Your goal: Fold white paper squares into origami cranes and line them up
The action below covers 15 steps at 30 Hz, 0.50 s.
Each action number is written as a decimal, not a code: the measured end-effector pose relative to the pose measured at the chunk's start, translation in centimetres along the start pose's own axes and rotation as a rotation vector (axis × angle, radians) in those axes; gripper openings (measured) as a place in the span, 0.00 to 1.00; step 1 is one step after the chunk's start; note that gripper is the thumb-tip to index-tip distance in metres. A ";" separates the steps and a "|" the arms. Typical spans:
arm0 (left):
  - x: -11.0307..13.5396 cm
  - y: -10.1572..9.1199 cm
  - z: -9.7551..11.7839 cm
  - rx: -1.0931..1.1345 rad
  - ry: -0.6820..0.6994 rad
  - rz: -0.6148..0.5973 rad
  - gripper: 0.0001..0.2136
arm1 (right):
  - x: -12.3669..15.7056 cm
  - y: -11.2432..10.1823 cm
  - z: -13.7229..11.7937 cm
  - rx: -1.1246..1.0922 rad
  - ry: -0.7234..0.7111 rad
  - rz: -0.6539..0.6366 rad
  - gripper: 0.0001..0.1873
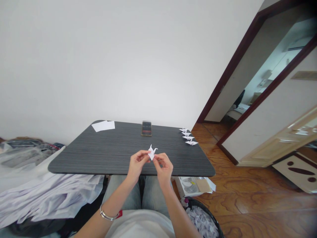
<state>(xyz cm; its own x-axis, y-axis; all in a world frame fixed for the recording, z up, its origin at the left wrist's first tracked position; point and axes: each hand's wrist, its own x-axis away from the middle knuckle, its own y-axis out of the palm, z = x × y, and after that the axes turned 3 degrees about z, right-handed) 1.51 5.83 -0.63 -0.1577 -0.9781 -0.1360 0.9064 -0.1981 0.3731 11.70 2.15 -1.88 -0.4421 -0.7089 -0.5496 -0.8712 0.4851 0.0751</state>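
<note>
A white folded paper crane (pixel 152 152) is held up over the front middle of the dark table (pixel 111 155). My left hand (pixel 137 162) pinches its left side between thumb and fingers. On the other side, my right hand (pixel 162 166) grips the lower right part of the crane, fingertips closed. The crane's pointed neck and tail stick up above my fingers. Several finished paper cranes (pixel 191 142) stand in a row along the table's right edge. White paper sheets (pixel 103 125) lie at the back left corner.
A dark phone-like object (pixel 146 128), blurred out, lies at the table's back middle. White cloth (pixel 49 195) is heaped at the left. Below the table's right side are a white box (pixel 189 186) and a black-lined bin (pixel 201 221) full of folded white paper pieces.
</note>
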 end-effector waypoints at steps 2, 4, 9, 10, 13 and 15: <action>0.0 0.0 -0.1 -0.006 -0.007 0.009 0.09 | -0.1 -0.1 0.1 0.014 -0.013 -0.002 0.04; 0.0 0.0 -0.1 0.005 -0.023 0.016 0.09 | -0.2 -0.2 0.3 0.001 0.001 -0.004 0.05; 0.0 -0.1 -0.3 0.044 -0.057 0.003 0.09 | -0.8 -0.6 1.2 -0.002 0.106 0.087 0.09; 0.0 -0.1 -0.3 0.045 -0.059 -0.003 0.09 | -1.0 -0.7 1.3 0.016 0.102 0.093 0.09; 0.1 0.0 -0.2 0.042 -0.055 -0.020 0.09 | -1.5 -0.8 1.4 0.064 0.044 0.077 0.07; 0.0 0.0 -0.2 0.033 -0.053 -0.020 0.09 | -1.7 -0.8 1.2 0.100 -0.004 0.068 0.06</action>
<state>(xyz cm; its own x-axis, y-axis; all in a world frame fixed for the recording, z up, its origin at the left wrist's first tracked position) 1.58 5.79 -0.79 -0.1976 -0.9757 -0.0951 0.8897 -0.2192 0.4005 13.42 3.59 -1.99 -0.4987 -0.6706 -0.5492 -0.8133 0.5811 0.0289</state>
